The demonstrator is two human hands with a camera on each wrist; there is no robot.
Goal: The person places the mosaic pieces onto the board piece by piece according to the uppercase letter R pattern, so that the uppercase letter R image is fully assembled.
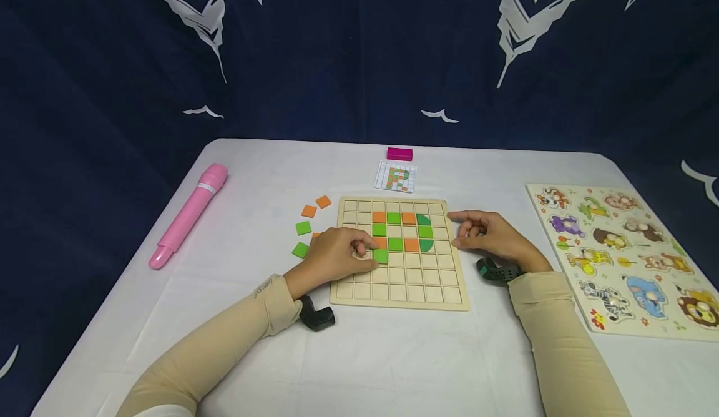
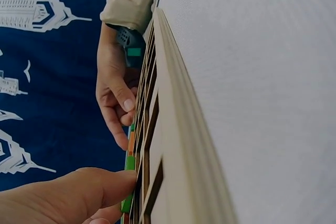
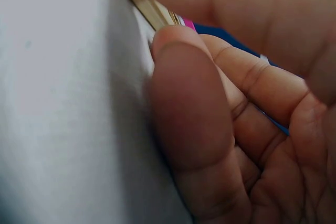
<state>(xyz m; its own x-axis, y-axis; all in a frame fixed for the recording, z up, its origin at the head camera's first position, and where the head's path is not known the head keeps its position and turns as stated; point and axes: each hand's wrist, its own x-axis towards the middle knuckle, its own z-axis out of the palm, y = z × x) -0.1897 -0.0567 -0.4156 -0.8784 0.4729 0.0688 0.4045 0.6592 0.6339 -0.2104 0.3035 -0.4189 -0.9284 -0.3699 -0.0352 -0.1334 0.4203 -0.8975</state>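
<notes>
A wooden grid board (image 1: 415,293) lies mid-table with orange and green tiles set in some of its cells. The left hand (image 1: 337,253) reaches over the board's left side, its thumb and index finger pinching a green square tile (image 1: 381,256) at a cell below the lower tile row. In the left wrist view the left thumb (image 2: 100,184) is against the board's tiles. At the board's right edge the right hand (image 1: 491,237) touches the rim with its fingertips, index finger extended; the right wrist view shows its thumb (image 3: 191,108) close up beside the board edge.
Loose orange tiles (image 1: 322,201) and green tiles (image 1: 303,228) lie left of the board. Behind it are a pattern card (image 1: 396,176) and a magenta box (image 1: 400,153). A pink microphone-like stick (image 1: 188,217) lies left; an animal puzzle board (image 1: 623,255) lies right.
</notes>
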